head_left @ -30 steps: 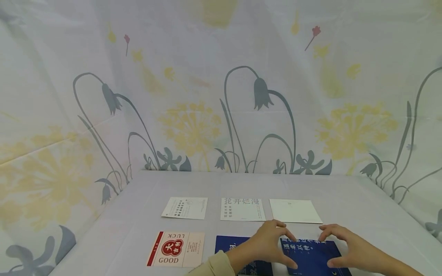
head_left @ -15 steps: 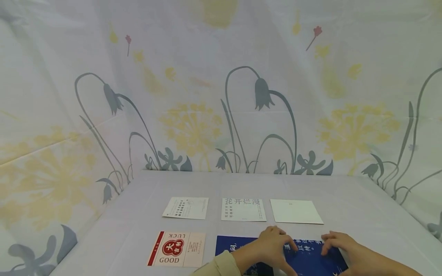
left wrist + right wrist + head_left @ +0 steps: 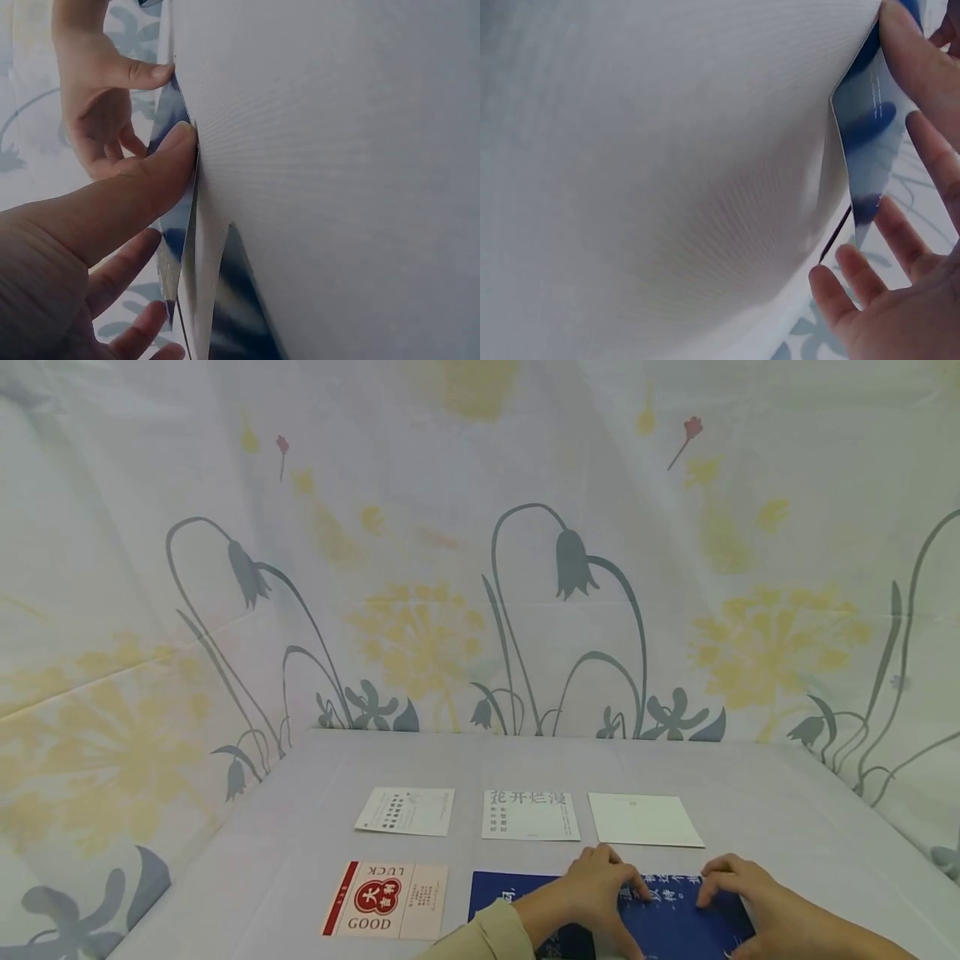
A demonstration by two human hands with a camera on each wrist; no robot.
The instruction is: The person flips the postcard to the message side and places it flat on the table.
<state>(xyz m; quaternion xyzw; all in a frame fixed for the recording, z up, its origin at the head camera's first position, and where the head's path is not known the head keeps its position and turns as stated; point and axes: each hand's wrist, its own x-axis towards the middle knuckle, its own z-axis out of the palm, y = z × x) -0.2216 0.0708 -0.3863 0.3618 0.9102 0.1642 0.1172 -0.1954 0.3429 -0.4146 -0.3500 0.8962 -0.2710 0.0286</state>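
Note:
At the front right of the table, both hands are at a dark blue card (image 3: 675, 918) with white characters. My left hand (image 3: 588, 893) holds its left side, thumb toward the near edge and fingers bent at the far edge. In the left wrist view, the left thumb (image 3: 176, 146) presses the card's edge. My right hand (image 3: 765, 906) holds the right side, its index finger bent onto the card's far right part. The right wrist view shows the right thumb (image 3: 907, 45) on the card's edge, with the other fingers spread beyond it. A second blue card (image 3: 495, 889) lies partly hidden under the left forearm.
A red and cream card (image 3: 386, 900) marked GOOD LUCK lies at the front left. Behind stand in a row two white printed cards, one left (image 3: 405, 812) and one middle (image 3: 530, 816), and a plain pale card (image 3: 647, 820). A flower-patterned cloth (image 3: 450, 568) hangs behind the table.
Both hands have stayed at the blue card, shifting slightly. The right index finger has bent further onto it, and the left hand has moved a little right, covering more of its left side.

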